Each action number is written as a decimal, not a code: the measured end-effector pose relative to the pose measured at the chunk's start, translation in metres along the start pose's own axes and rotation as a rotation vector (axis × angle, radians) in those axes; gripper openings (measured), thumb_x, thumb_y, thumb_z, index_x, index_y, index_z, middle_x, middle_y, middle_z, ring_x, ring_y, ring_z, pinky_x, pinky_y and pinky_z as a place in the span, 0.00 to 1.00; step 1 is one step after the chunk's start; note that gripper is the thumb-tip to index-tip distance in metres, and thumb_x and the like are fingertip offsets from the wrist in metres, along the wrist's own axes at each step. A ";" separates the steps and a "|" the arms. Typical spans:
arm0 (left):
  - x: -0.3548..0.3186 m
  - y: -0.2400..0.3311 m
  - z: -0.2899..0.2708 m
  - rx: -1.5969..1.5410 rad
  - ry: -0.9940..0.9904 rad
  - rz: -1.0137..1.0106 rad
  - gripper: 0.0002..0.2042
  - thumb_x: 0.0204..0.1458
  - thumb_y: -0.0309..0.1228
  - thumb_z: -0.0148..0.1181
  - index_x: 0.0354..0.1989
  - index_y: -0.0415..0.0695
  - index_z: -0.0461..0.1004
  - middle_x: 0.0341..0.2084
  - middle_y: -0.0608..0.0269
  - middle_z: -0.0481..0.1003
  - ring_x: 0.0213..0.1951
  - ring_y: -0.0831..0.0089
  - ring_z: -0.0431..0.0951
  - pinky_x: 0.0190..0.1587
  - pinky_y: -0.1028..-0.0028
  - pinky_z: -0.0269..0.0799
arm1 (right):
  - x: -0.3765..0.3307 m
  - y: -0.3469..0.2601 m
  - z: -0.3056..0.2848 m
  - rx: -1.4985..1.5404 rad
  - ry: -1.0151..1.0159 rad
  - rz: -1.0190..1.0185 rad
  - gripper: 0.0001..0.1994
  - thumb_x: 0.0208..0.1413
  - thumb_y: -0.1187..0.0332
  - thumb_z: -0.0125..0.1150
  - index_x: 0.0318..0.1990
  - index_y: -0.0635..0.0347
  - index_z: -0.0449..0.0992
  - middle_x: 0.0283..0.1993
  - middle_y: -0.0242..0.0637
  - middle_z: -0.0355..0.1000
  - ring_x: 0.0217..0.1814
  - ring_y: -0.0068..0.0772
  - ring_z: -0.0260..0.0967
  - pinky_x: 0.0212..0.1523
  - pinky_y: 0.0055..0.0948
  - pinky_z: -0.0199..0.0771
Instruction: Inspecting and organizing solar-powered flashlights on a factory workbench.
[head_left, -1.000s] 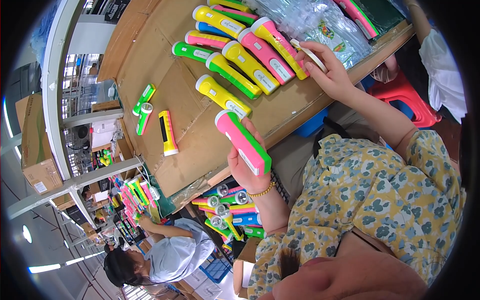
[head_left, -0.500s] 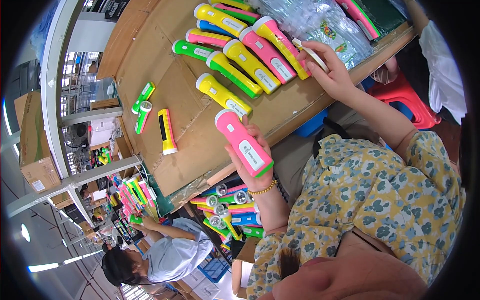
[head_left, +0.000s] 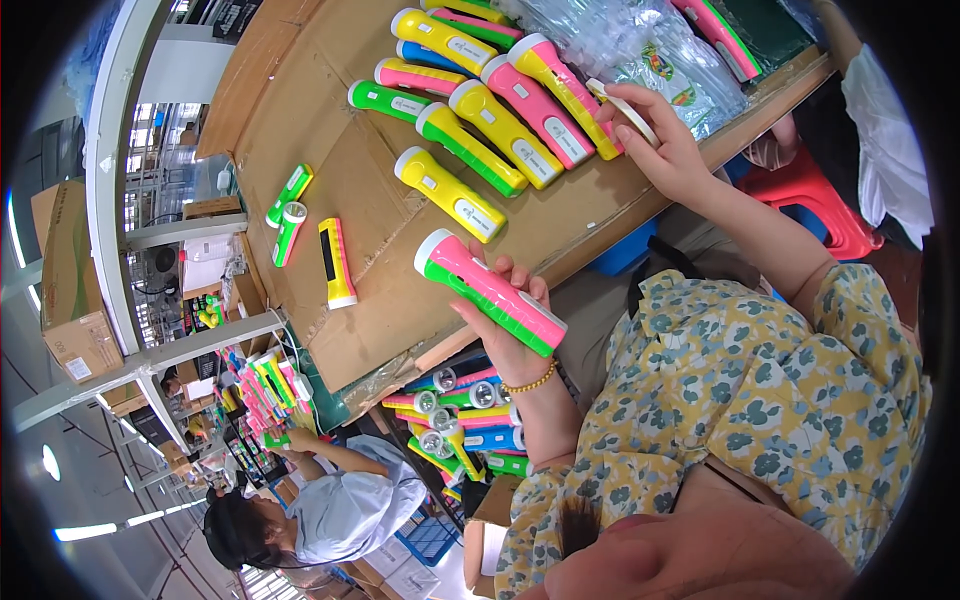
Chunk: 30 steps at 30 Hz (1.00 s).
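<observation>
My left hand [head_left: 515, 345] grips a pink and green flashlight [head_left: 487, 290] with a white head, above the table's near edge. The flashlight's green side faces partly up, and its head points toward the other flashlights. My right hand [head_left: 662, 145] pinches a thin white ring-shaped roll [head_left: 628, 110], close to the end of a yellow and pink flashlight [head_left: 565, 95]. Nearest to my left hand on the cardboard lies a yellow flashlight [head_left: 448, 195] with a pale label. Beyond it, pink, yellow, green and blue flashlights lie in a slanted row, including a pink one [head_left: 537, 110].
Clear plastic bags [head_left: 640, 50] are heaped at the far right of the cardboard-covered table [head_left: 350, 180]. Three small flashlights lie on its left, one yellow and pink [head_left: 337, 263]. Below are heaped flashlights [head_left: 450, 425]. A co-worker [head_left: 340, 500] sits lower left; a red stool [head_left: 810, 205] stands right.
My left hand has rolled the pink flashlight, so its labelled face has turned away and its green side shows. The flashlight's head has shifted slightly left. My right hand has barely moved.
</observation>
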<state>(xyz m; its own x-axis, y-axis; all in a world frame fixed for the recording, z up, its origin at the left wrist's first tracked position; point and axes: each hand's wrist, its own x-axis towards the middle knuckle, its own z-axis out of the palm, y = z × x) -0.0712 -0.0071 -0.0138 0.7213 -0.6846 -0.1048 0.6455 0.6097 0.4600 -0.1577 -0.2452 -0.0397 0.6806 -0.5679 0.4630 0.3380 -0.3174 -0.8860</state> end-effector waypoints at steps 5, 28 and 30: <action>-0.003 0.003 0.000 0.010 -0.030 -0.058 0.24 0.62 0.45 0.40 0.61 0.44 0.57 0.50 0.62 0.66 0.48 0.68 0.68 0.50 0.65 0.65 | 0.000 0.000 0.000 0.009 0.000 0.014 0.18 0.59 0.76 0.46 0.57 0.57 0.60 0.45 0.33 0.69 0.46 0.20 0.64 0.47 0.21 0.65; -0.005 0.000 0.017 0.339 -0.047 0.095 0.24 0.61 0.31 0.42 0.65 0.44 0.46 0.62 0.50 0.55 0.59 0.58 0.62 0.57 0.56 0.64 | -0.001 0.005 0.000 -0.023 0.001 -0.016 0.18 0.59 0.75 0.46 0.58 0.57 0.60 0.45 0.34 0.68 0.48 0.21 0.64 0.48 0.21 0.65; -0.005 0.000 0.017 0.353 -0.042 0.101 0.24 0.61 0.31 0.42 0.65 0.44 0.46 0.62 0.49 0.55 0.59 0.58 0.62 0.57 0.56 0.64 | 0.000 0.004 0.000 -0.019 -0.002 -0.017 0.18 0.59 0.75 0.46 0.58 0.57 0.60 0.45 0.34 0.68 0.48 0.21 0.64 0.48 0.21 0.65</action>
<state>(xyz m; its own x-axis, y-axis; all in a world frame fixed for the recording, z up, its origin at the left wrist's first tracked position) -0.0785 -0.0106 0.0013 0.7611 -0.6485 -0.0102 0.4400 0.5048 0.7427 -0.1566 -0.2461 -0.0433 0.6766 -0.5606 0.4775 0.3369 -0.3410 -0.8776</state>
